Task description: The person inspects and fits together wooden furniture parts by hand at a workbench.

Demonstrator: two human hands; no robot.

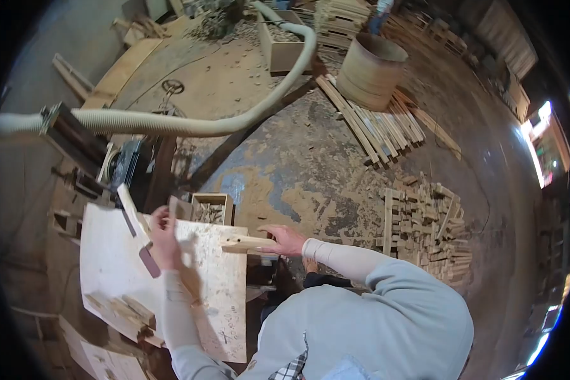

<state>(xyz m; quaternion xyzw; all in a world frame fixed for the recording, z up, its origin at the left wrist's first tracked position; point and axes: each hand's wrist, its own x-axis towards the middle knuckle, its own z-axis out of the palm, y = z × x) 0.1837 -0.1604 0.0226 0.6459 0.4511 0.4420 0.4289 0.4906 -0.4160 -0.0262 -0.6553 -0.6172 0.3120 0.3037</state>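
Note:
My right hand [287, 240] is closed around one end of a short pale wooden piece [247, 242] with small dark holes. That piece lies over the right edge of the whitish wooden work board [218, 285]. Above the left part of the board is my left hand [165, 239], fingers curled; whatever they hold is hidden. Close to its thumb stands a small flat wood piece [181, 208]. A pale wood strip [132, 212] with a dark edge rises left of that hand, and a dark reddish flat piece [149, 262] shows below its fingers.
Wood offcuts [133, 313] lie on the board's near left. An open wooden box [210, 208] with scraps adjoins its far edge. A ribbed hose [190, 125] crosses ahead. Stacked small wood pieces [427, 228], long strips [377, 123] and a barrel [372, 71] stand right. A person [379, 19] is far back.

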